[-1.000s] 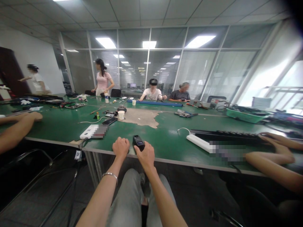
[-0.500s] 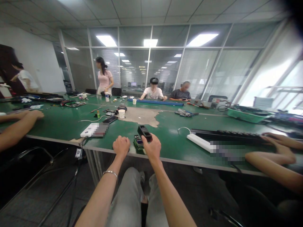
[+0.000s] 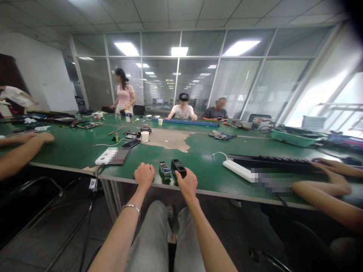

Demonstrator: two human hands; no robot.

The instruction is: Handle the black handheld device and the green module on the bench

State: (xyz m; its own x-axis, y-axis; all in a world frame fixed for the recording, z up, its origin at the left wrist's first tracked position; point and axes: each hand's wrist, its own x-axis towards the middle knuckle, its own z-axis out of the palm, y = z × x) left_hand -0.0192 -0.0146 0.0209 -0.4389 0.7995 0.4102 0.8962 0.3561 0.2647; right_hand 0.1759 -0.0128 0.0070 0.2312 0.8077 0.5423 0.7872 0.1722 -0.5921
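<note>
My right hand [image 3: 187, 183] is closed round a small black casing [image 3: 178, 167] at the near edge of the green table [image 3: 73, 149]. Just left of it a small circuit board with a blue part [image 3: 165, 170] lies on the table, apart from the casing. My left hand [image 3: 144, 175] rests as a fist on the table edge beside the board; nothing shows in it.
A white power strip [image 3: 106, 156] lies left of my hands, another white strip [image 3: 236, 169] and a long black device [image 3: 272, 161] to the right. Neighbours' arms [image 3: 326, 189] [image 3: 19, 151] rest on both sides. A paper cup [image 3: 145, 136], tools and a green tray [image 3: 292, 138] sit farther back, with several people beyond.
My right hand lifted the black casing off the circuit board, then brought it down to the board's right. The board now lies bare on the table. My left hand stayed put.
</note>
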